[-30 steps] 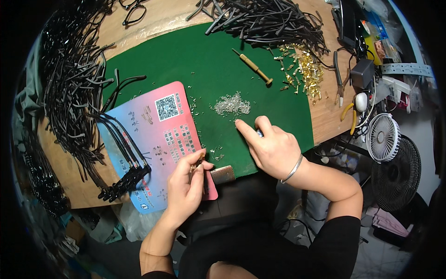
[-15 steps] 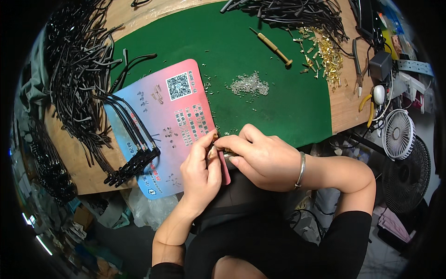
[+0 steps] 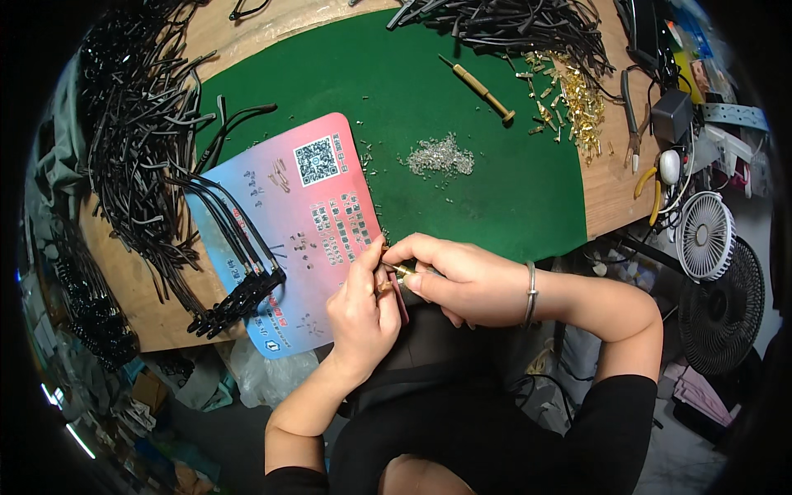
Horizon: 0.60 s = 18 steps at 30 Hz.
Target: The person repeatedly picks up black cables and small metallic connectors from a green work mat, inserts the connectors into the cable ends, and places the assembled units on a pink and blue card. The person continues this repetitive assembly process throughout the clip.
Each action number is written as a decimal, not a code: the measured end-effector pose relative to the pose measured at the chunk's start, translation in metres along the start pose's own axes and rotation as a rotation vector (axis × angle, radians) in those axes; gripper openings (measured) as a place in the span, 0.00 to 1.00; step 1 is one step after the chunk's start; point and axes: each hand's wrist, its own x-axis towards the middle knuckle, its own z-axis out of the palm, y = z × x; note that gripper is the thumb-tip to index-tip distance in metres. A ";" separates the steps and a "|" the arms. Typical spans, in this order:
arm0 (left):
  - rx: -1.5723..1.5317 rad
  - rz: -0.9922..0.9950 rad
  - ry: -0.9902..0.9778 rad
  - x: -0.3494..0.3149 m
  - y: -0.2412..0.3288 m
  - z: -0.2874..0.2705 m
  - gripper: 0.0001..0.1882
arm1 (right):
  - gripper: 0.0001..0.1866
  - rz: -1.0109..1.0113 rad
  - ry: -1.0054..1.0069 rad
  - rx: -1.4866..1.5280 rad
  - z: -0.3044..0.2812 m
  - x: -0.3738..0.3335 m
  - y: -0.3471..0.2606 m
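Observation:
Over the near edge of a pink and blue printed mat (image 3: 330, 227), both of my hands are close together. My left hand (image 3: 363, 318) is closed, its thumb and fingertips pinching a small gold-and-dark piece that is mostly hidden. My right hand (image 3: 466, 280), with a bangle on its wrist, grips a slim brass-coloured screwdriver (image 3: 402, 270). Its tip points at the piece in the left fingers; whether they touch I cannot tell. On the mat lie several black eyeglass temples (image 3: 235, 219), bunched at their tips, and small loose metal parts (image 3: 280, 176).
A green mat (image 3: 330, 74) carries a heap of tiny silvery parts (image 3: 441, 155), another brass screwdriver (image 3: 483, 89) and gold metal fittings (image 3: 582, 107). Piles of black temples (image 3: 136, 157) cover the left. Pliers (image 3: 633, 124) and a small white fan (image 3: 705, 235) are at right.
My right hand has shifted its fingers, and the brass screwdriver now shows between the two hands. My left hand has moved slightly, still pinching.

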 end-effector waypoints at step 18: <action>-0.191 -0.279 0.041 0.012 0.003 -0.007 0.21 | 0.19 -0.292 0.393 -0.821 0.009 -0.030 0.016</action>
